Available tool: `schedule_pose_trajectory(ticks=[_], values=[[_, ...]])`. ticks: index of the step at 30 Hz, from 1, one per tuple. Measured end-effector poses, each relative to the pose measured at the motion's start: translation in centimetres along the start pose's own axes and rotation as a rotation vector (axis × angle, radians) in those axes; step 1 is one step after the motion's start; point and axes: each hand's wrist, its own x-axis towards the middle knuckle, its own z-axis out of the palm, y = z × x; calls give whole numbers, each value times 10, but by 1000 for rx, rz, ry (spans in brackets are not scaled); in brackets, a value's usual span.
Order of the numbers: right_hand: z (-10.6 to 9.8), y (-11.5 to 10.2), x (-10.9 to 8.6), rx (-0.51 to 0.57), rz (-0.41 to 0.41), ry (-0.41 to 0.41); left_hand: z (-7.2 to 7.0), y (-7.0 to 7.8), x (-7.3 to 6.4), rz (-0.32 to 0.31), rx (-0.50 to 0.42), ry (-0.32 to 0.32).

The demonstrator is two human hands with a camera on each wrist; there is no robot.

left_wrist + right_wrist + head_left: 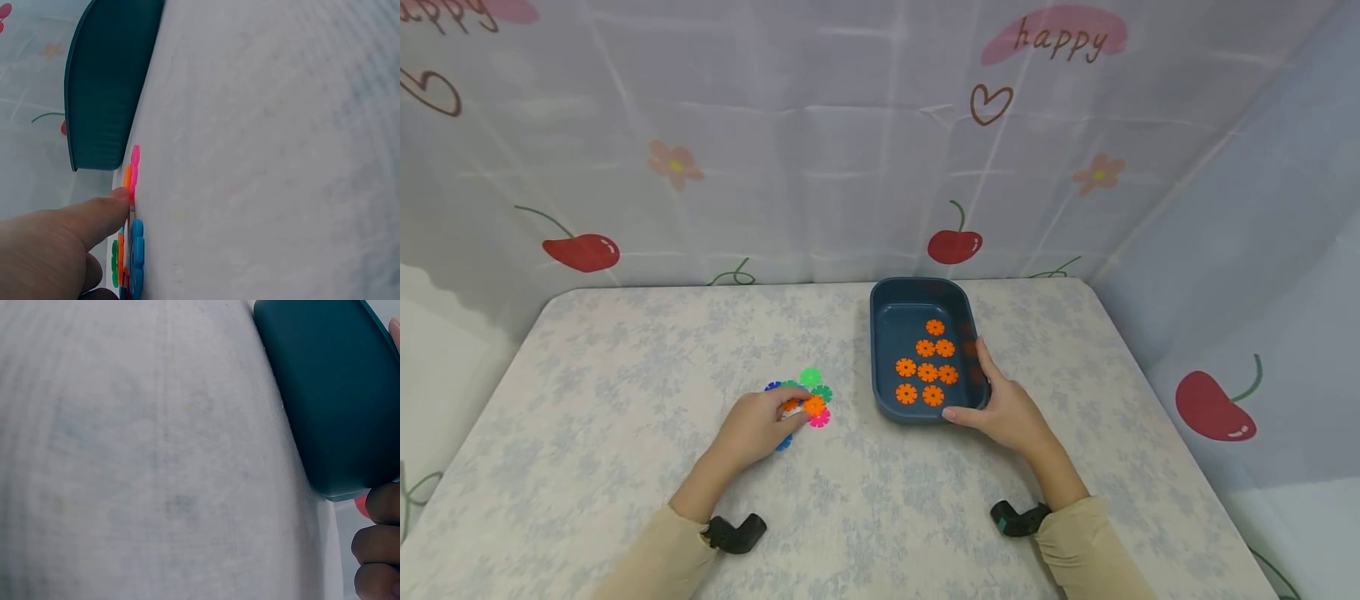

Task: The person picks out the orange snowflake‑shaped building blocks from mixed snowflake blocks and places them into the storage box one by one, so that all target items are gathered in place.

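Note:
My left hand [758,427] is at a small pile of colourful notched plastic discs on the table. Its thumb and index finger pinch an orange disc [814,406]. Around it lie a light green disc [810,377], a pink disc [820,418], a darker green disc [823,393] and a blue disc [138,250]; the hand partly hides the pile. With my right hand [1009,412] I grip the near right corner of a dark blue-green plastic bin [891,321], thumb at the near rim and fingers along the right side. Several orange discs [927,372] lie flat inside it.
A pale blue-patterned cloth covers the table [865,517]. White curtains [820,167] printed with cherries and flowers hang behind and at the right. The bin stands near the table's back edge, right of the pile. Each wrist wears a black device [737,533].

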Motion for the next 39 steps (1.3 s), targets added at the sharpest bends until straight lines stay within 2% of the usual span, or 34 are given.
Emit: schedule_pose_trajectory(ticks=[7, 16, 21, 27, 34, 39], values=[[-1, 0, 0, 7, -6, 0, 3, 3, 3, 9, 41, 1], [-1, 0, 0, 0, -15, 1, 7, 13, 10, 113, 98, 23], [-1, 0, 0, 4, -15, -1, 6, 18, 11, 97, 92, -10], [-1, 0, 0, 10, -17, 1, 5, 21, 13, 118, 92, -39], [0, 2, 0, 7, -24, 5, 5, 23, 15, 75, 26, -94], [0, 2, 0, 13, -28, 1, 5, 23, 16, 83, -2, -92]])
